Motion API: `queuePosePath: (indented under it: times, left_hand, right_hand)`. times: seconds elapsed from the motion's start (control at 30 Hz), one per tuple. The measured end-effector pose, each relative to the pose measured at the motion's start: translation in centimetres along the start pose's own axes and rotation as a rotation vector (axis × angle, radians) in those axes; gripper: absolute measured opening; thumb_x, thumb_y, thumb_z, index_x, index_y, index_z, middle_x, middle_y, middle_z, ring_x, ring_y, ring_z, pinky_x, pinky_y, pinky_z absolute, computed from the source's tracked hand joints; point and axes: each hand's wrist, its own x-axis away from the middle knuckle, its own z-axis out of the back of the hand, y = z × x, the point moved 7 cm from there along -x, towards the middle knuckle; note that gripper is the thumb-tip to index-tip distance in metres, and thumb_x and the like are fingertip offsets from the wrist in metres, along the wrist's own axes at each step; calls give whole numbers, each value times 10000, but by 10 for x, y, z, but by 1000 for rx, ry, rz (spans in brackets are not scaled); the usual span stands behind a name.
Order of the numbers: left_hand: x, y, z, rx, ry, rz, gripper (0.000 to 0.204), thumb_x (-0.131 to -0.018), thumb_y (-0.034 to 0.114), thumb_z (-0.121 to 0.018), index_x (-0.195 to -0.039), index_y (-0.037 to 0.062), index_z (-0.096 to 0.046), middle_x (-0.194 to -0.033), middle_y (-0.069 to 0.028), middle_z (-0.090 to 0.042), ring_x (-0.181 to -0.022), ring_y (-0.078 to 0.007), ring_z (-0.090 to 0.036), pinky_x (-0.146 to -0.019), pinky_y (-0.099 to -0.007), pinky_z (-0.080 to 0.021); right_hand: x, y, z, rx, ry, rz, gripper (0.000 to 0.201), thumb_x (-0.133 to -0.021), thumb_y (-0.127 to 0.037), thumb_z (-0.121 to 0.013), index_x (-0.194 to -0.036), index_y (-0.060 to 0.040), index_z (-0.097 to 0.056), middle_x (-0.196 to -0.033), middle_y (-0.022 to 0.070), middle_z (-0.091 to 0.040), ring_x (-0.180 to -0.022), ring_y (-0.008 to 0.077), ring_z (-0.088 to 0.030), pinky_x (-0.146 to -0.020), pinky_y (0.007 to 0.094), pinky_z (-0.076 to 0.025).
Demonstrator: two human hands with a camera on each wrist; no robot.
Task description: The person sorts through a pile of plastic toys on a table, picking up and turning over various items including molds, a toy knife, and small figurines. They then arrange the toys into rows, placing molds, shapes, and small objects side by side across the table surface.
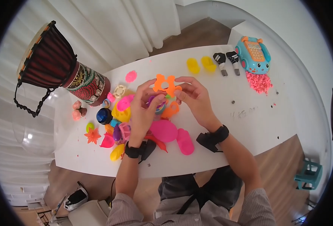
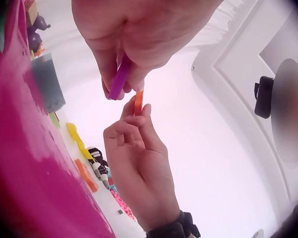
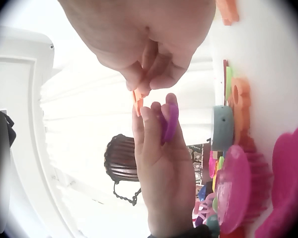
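A flat orange plastic shape point(image 1: 169, 90) with rounded lobes and a cut-out middle is held up between both hands, over the toys on the table. My left hand point(image 1: 144, 111) pinches one side of it between thumb and fingers. The same hand also keeps a thin purple piece point(image 3: 172, 121) among its curled fingers. From the other side, my right hand point(image 1: 195, 101) pinches the orange shape's edge with thumb and fingertips. Just below the hands lie a second orange piece point(image 1: 171, 109), a bright pink oval point(image 1: 164, 130) and a longer pink piece point(image 1: 185, 142).
Left of the hands is a pile with a yellow piece point(image 1: 121, 115), a dark blue round item point(image 1: 104, 116) and several other toys. A drum point(image 1: 87, 83) stands at the left. A toy telephone point(image 1: 254, 54) and pink grains point(image 1: 258, 83) lie at the far right of the white table point(image 1: 249, 124).
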Motion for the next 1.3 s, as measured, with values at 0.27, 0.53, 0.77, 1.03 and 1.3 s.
queuePosePath:
  times: [0.27, 0.53, 0.77, 1.03, 1.3]
  left_hand:
    - [-9, -5, 27, -308, 41, -40, 249, -986, 12, -683, -1226, 7, -619, -1025, -101, -738, -919, -150, -730, -788, -264, -584]
    - [-15, -9, 45, -371, 158, -68, 183, -979, 70, -720, -1131, 7, -639, -984, -129, -749, -814, -171, -751, -693, -284, -592]
    - [-13, -4, 41, -436, 161, -114, 197, -961, 101, -738, -1022, 11, -574, -898, -101, -740, -744, -161, -716, -668, -280, -560]
    - [-14, -18, 48, -586, 154, 6, 246, -939, 116, -765, -1009, 20, -549, -810, -93, -712, -696, -135, -679, -609, -271, -494]
    - [-14, -17, 48, -509, 156, -71, 209, -953, 133, -754, -1118, 27, -682, -755, -92, -728, -656, -173, -686, -643, -296, -531]
  right_hand:
    - [1, 8, -8, 274, -39, -90, 251, -1009, -80, -671, -1249, -11, -652, -1127, 92, -730, -866, 130, -681, -775, 264, -545]
    - [17, 16, -14, 1022, -326, 112, 451, -861, -122, -831, -1275, -88, -656, -1193, 79, -587, -1069, 255, -611, -913, 354, -525]
    - [17, 12, -16, 936, -317, 6, 361, -855, -165, -846, -1157, -71, -670, -1168, 95, -596, -1048, 261, -607, -897, 355, -523]
    - [5, 27, -2, 571, -142, -143, 232, -964, -209, -737, -1047, 3, -686, -863, 50, -680, -682, 111, -579, -638, 255, -482]
    - [14, 13, -17, 738, -237, -219, 364, -950, -223, -746, -1240, -29, -642, -1045, 85, -669, -757, 166, -663, -694, 314, -524]
